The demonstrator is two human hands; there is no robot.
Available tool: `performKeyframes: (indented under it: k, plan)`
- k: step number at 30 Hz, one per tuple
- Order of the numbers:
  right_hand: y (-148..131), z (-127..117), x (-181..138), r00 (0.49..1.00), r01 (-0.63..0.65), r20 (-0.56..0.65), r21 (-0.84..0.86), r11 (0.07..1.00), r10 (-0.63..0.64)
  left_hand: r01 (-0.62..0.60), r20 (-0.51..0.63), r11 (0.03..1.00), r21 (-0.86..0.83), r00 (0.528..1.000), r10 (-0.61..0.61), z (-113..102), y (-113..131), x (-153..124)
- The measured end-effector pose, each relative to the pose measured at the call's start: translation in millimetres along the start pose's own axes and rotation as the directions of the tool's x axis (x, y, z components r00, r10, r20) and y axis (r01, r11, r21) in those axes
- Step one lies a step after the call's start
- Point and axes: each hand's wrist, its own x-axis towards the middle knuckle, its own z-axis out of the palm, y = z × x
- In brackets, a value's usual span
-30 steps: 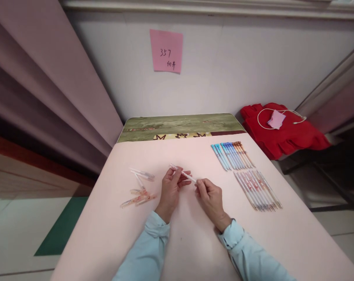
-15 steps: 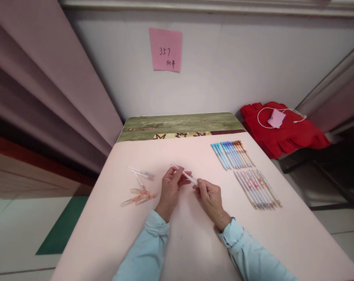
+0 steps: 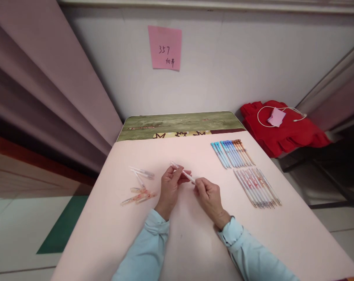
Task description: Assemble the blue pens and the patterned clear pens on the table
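Both hands hold one thin clear pen [image 3: 183,173] above the pale pink table [image 3: 194,242]. My left hand [image 3: 170,187] pinches its far end, fingers closed round the barrel. At the near end, my right hand [image 3: 207,195] pinches it with thumb and forefinger. Left of the hands lie loose pen parts: clear barrels [image 3: 142,172] and orange-tinted pieces [image 3: 138,197]. To the right lie a row of blue and brown pens [image 3: 232,153] and a row of patterned pens [image 3: 257,187].
A green patterned cloth [image 3: 179,125] covers the table's far end by the wall. A pink note [image 3: 165,47] is stuck on the wall. A red garment [image 3: 282,130] with a white cable lies on a seat at the right. Curtains hang on the left.
My right hand has slid slightly closer to the left hand along the pen. Everything on the table stays where it was.
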Motion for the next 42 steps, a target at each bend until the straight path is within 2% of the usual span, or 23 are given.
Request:
performKeyframes:
  k: [4, 10, 13, 17, 22, 25, 29, 33, 37, 39, 42]
  plan:
    - [-1, 1, 1, 0.996, 0.037, -0.077, -0.015, 0.999, -0.038, -0.017, 0.008, 0.999, 0.039, 1.000, 0.017, -1, -2, 1]
    - [-3, -2, 0, 0.997, -0.051, 0.058, 0.071, 0.996, 0.047, -0.041, 0.056, 0.998, 0.050, 0.998, 0.038, -2, 1, -2]
    - [-4, -2, 0, 0.995, -0.049, 0.089, 0.066, 0.997, 0.043, -0.050, 0.049, 0.997, 0.064, 0.998, 0.047, -2, 1, -2]
    - [-4, 0, 1, 0.997, 0.065, 0.036, -0.126, 0.990, -0.061, -0.057, -0.013, 0.991, 0.120, 0.998, 0.059, -3, -1, 2]
    - [-9, -3, 4, 0.982, 0.171, -0.009, -0.356, 0.919, -0.186, -0.076, -0.031, 0.975, 0.209, 0.996, 0.084, -2, -4, 4]
    - [-16, -9, 1, 0.981, 0.177, 0.011, -0.445, 0.878, -0.192, -0.105, -0.007, 0.956, 0.274, 0.994, 0.111, 0, -5, 1]
    - [-25, -19, -13, 0.991, 0.127, 0.017, -0.468, 0.875, -0.135, -0.131, 0.069, 0.937, 0.324, 0.991, 0.115, 6, -7, -6]
    - [-31, -36, -32, 0.995, 0.082, -0.009, -0.475, 0.876, -0.099, -0.122, 0.152, 0.930, 0.347, 0.986, 0.073, 18, -12, -18]
    - [-25, -68, -46, 0.996, 0.013, -0.068, -0.539, 0.842, -0.058, -0.095, 0.255, 0.917, 0.387, 0.967, -0.007, 31, -17, -31]
    - [-18, -89, -50, 0.990, -0.078, -0.139, -0.612, 0.787, -0.009, -0.108, 0.249, 0.906, 0.410, 0.969, 0.003, 31, -17, -35]
    - [-5, -119, -53, 0.969, -0.216, -0.241, -0.730, 0.649, 0.053, -0.158, 0.141, 0.872, 0.463, 0.985, 0.104, 22, -16, -39]
